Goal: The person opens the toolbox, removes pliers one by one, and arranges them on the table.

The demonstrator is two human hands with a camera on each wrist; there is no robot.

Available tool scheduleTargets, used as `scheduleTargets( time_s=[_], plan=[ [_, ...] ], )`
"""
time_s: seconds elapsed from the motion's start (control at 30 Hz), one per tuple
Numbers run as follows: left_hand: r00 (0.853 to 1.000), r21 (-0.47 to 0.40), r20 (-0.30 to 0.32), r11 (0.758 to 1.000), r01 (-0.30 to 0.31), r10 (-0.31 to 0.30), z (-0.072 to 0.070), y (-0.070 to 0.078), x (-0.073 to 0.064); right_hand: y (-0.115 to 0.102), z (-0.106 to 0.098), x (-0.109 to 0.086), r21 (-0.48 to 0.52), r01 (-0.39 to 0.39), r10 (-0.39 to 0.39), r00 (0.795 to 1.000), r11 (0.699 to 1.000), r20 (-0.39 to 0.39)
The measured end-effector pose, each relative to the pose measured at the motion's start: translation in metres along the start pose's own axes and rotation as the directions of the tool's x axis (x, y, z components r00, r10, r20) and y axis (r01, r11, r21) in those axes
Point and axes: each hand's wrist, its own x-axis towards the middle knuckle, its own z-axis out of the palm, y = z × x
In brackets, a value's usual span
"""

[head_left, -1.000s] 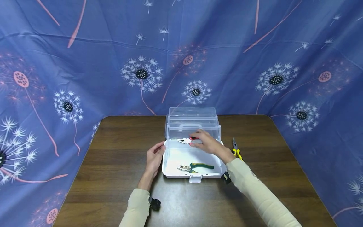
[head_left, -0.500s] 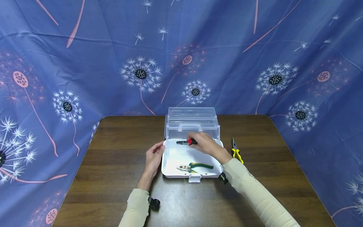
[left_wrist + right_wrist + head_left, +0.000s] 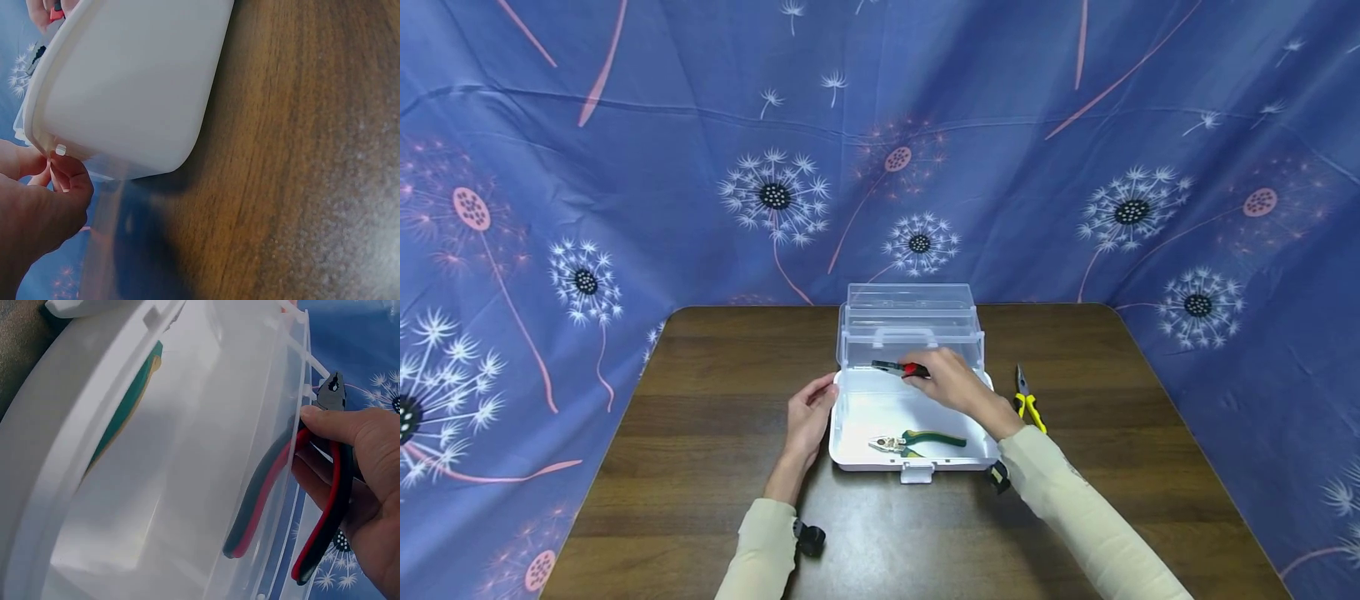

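Note:
A white toolbox [image 3: 880,408] stands on the table, its see-through lid and trays folded back. My left hand [image 3: 807,421] pinches its left rim between thumb and fingers, seen close up on the box wall [image 3: 131,81] in the left wrist view. My right hand [image 3: 951,379] grips red-and-black pliers [image 3: 334,506] near their pivot, over the back of the box. Their handles are spread, one seen through the clear plastic, the other on the near side of it. Green-handled pliers [image 3: 934,437] lie inside at the front, jaws to the left.
Yellow-handled long-nose pliers [image 3: 1030,408] lie on the brown wooden table [image 3: 700,467], right of the box. The box's front latch [image 3: 916,473] hangs open. A blue dandelion-print cloth [image 3: 1015,208] surrounds the table's back and sides.
The red-and-black pliers have turned in my right hand's grip from showing their flat face to standing more edge-on, around the same spot. My left hand stays at the rim.

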Motion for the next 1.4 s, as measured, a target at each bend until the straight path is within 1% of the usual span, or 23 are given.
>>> scheduleTargets(
  time_s=[0.2,0.37,0.5,0.57,0.6,0.73,0.77,0.8,0.9,1.07,1.2,1.3,1.4],
  plan=[
    [1.0,-0.003,-0.002,1.0,-0.001,0.001,0.0,0.0,0.001,0.001,-0.004,-0.004,0.012,-0.018,0.018,0.999,1.0,-0.036],
    [1.0,-0.004,-0.011,1.0,-0.001,0.001,0.0,-0.002,0.002,0.0,-0.011,-0.007,0.054,-0.044,0.048,0.995,0.998,-0.085],
    [1.0,-0.017,-0.004,1.0,-0.002,0.002,-0.001,-0.003,0.004,0.002,-0.017,-0.01,0.122,-0.06,0.075,0.989,0.991,-0.13],
    [1.0,-0.017,-0.001,1.0,-0.001,0.001,-0.001,0.004,0.001,0.003,-0.019,-0.011,0.172,-0.071,0.099,0.982,0.982,-0.159],
    [1.0,-0.015,-0.002,1.0,-0.001,0.001,-0.001,0.004,0.001,0.003,-0.02,-0.012,0.191,-0.074,0.109,0.978,0.979,-0.179],
    [1.0,-0.005,-0.007,1.0,-0.005,0.004,0.0,0.003,0.002,0.003,-0.027,-0.016,0.226,-0.107,0.168,0.948,0.968,-0.272],
    [1.0,-0.008,-0.009,1.0,-0.008,0.008,0.0,0.0,0.003,0.003,-0.029,-0.017,0.229,-0.114,0.18,0.938,0.967,-0.296],
    [1.0,-0.007,-0.008,1.0,-0.011,0.011,0.0,-0.004,0.005,0.003,-0.031,-0.018,0.239,-0.129,0.202,0.928,0.962,-0.313],
    [1.0,-0.01,-0.006,1.0,-0.018,0.018,0.0,-0.005,0.005,0.005,-0.036,-0.021,0.303,-0.167,0.271,0.9,0.938,-0.343],
    [1.0,0.001,-0.012,1.0,-0.01,0.01,0.0,-0.003,0.005,0.009,-0.044,-0.028,0.404,-0.226,0.38,0.853,0.886,-0.357],
    [1.0,0.006,-0.013,1.0,-0.003,0.003,0.001,-0.001,0.004,0.016,-0.05,-0.034,0.446,-0.255,0.436,0.821,0.858,-0.37],
    [1.0,-0.004,-0.013,1.0,-0.007,0.007,0.001,-0.002,0.004,0.021,-0.055,-0.04,0.49,-0.273,0.48,0.797,0.828,-0.367],
    [1.0,-0.015,-0.014,1.0,-0.011,0.011,0.002,-0.003,0.004,0.026,-0.058,-0.046,0.555,-0.293,0.536,0.77,0.779,-0.345]
  ],
)
